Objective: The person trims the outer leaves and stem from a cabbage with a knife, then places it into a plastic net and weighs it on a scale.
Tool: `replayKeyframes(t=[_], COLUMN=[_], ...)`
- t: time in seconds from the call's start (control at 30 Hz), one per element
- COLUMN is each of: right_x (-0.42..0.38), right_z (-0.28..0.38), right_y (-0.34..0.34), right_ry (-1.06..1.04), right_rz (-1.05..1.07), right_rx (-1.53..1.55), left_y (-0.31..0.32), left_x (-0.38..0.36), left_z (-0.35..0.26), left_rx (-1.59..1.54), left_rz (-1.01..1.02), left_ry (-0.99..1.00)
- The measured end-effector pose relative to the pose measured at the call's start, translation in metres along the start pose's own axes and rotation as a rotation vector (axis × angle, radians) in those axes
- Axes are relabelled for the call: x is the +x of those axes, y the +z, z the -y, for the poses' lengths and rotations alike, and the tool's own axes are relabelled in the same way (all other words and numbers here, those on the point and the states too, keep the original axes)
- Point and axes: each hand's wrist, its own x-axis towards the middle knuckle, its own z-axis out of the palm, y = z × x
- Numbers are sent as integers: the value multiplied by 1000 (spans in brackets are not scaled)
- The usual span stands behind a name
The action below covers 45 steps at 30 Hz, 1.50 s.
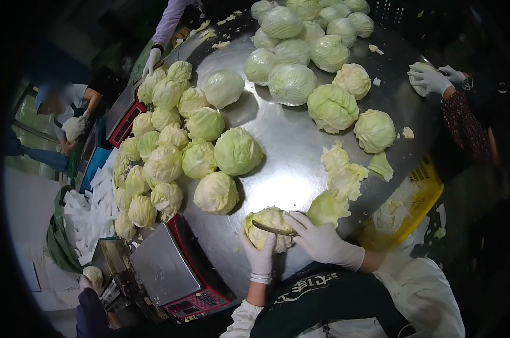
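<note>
Close to my body, at the near edge of the steel table, is a pale cabbage point(269, 217). My left hand point(259, 256), in a white glove, grips it from the left side. My right hand point(329, 243), gloved too, holds a knife point(272, 228) whose dark curved blade lies across the cabbage. The knife's handle is hidden in my fingers. Loose cabbage leaves point(344, 174) lie just beyond my right hand. A trimmed-looking cabbage point(216, 193) sits beyond and left of my left hand.
Many loose cabbages point(166, 162) crowd the steel table's point(283, 163) left side; film-wrapped ones point(292, 84) pile up at the back. A scale point(167, 265) stands at near left, a yellow crate point(429, 186) at right. Co-workers' gloved hands point(431, 79) are at the right and far left.
</note>
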Motion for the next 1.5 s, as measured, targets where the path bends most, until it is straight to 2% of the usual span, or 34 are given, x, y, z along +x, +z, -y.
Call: replayKeyframes(t=[0.07,0.13,0.23,0.27,0.3,0.33,0.37,0.47,0.5,0.57,0.63,0.67,0.7,0.73,0.77,0.83,0.87,0.9,0.97,1.0,1.03,1.07,1.13,1.2,1.23,1.3,1.33,1.37,1.43,1.5], right_x=[6,17,32,40,53,60,60,52,47,44,29,22,15,12,14,14,13,12,6,1,-3,-8,-7,-14,-14,-17,-17,-13,-7,-3], right_z=[3,2,-2,-18,-43,-60,-65,-79,-81,-60,-24,-16,-11,-8,-16,-46,-61,-80,-143,-158,-160,-140,-85,-57,-46,-23,-11,2,24,25], right_y=[1,-2,-5,-5,-5,-4,-4,-6,-4,-8,-27,-23,-18,-16,-18,-25,-28,-30,-16,-35,-56,-71,-93,-82,-70,-46,-36,-33,-32,-24], right_ry=[24,116,158,162,255,345,343,350,315,268,286,282,147,8,-3,287,302,317,291,425,560,562,427,286,216,86,27,36,39,32], right_rz=[-34,58,57,57,-30,-123,-130,-156,-186,-208,-71,-58,-91,-127,-125,-255,-303,-356,-568,-516,-460,-456,-551,-439,-338,-134,-30,-33,171,177], right_rx=[-30,-13,-45,-45,12,72,73,189,211,247,236,240,201,163,163,297,237,178,177,226,271,268,-145,-207,-135,25,113,114,148,121], left_y=[3,8,17,19,21,20,11,-35,-44,-58,-43,-37,-31,-18,-26,-43,-42,-43,-49,-49,-49,-49,-45,-36,-34,-25,-17,-14,-11,-8], left_x=[-3,-4,-7,-12,-15,-17,-14,-6,-7,-14,-32,-36,-39,-36,-29,-17,-21,-24,-37,-38,-40,-42,-38,-29,-28,-26,-26,-26,-27,-28], left_z=[9,13,15,18,22,25,26,18,13,-9,-24,-7,9,8,10,7,1,2,7,6,2,-2,-11,-18,-13,3,-3,-5,-8,-14], left_rx=[47,93,106,199,292,315,317,-66,-62,-179,-135,15,165,28,28,-132,-372,-372,-719,-722,-753,-785,-816,-155,-157,316,316,316,461,523], left_rz=[-18,-40,-102,-61,-21,13,16,226,214,373,179,139,98,16,7,187,196,189,172,170,168,166,166,46,47,25,-1,9,8,24], left_ry=[32,65,51,157,267,310,317,-11,-6,-124,-138,-61,15,-20,-14,-74,-199,-190,-419,-420,-443,-465,-485,-196,-198,91,117,114,173,176])
